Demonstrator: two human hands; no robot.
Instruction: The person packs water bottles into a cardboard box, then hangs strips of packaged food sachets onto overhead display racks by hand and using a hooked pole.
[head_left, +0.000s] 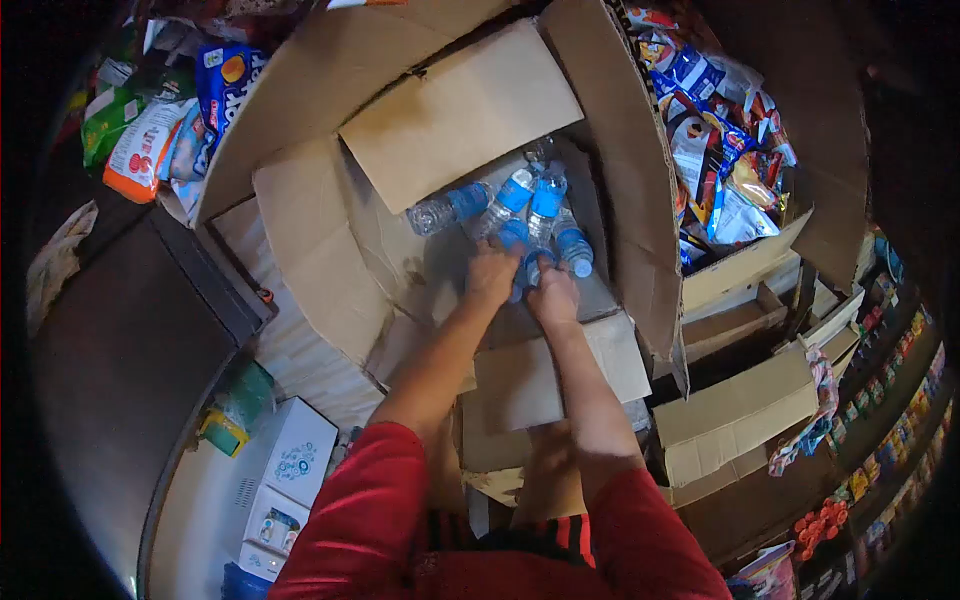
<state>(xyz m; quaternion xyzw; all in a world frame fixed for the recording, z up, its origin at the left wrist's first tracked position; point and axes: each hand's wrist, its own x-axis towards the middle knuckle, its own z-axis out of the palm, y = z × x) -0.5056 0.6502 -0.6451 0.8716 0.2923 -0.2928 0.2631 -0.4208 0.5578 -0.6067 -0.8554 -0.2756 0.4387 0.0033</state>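
Note:
Both arms reach down into an open cardboard box (430, 265) that holds several clear plastic water bottles with blue labels. My left hand (492, 272) is closed around a water bottle (513, 234); its palm side is hidden. Right beside it, my right hand (554, 295) has its fingers closed on another water bottle (537, 262), partly covered by the hand. Other bottles lie around them: one on its side to the left (450, 208), an upper one (547, 196), and one to the right with its cap toward me (575, 248).
Raised flaps (462, 115) surround the box. To the upper right stands a carton of snack packets (725, 150), and more bagged snacks (150, 145) lie upper left. A dark panel (130, 320), a white printed box (290, 470) and a smaller carton (735, 415) are nearby.

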